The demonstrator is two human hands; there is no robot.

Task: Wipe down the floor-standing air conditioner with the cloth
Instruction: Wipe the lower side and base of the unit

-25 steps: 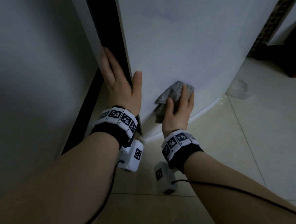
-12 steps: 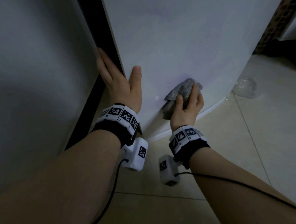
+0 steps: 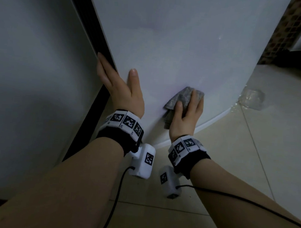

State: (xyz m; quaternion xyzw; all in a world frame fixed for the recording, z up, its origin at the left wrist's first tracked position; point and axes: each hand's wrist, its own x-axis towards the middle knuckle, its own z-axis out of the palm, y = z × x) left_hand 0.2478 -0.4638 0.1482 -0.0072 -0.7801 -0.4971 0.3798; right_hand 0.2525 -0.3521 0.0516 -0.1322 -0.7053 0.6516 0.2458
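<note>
**Cloth edges rightward along the unit's lower front**

The crumpled grey woven cloth (image 3: 181, 98) lies against the low front of the tall white, smooth, curved air conditioner (image 3: 177, 44), a little above its rounded base rim. The right hand (image 3: 186, 120) lies over it with fingers laid out fairly straight and thumb on top, pressing rather than clutching; a loose fold hangs below the thumb. Over the last second the cloth has slid slightly to the right, away from the left thumb and round the curve. I read that as a sideways wiping stroke under way, with the lower panel being covered and the right flank probably still to do.

The left hand (image 3: 122, 94) has kept its place, flat and open, its fingers along the dark vertical strip (image 3: 98, 30) at the unit's left edge and its thumb on the white shell, apparently bracing.

The shell looks hard and glossy, so the soft cloth should glide easily. Both wrists carry black bands with white marker blocks (image 3: 124, 122) and trailing cables. Beyond lie pale glossy floor tiles (image 3: 250, 156), a crumpled clear plastic piece (image 3: 253, 99) near the base, and a plain grey wall (image 3: 33, 70).
</note>
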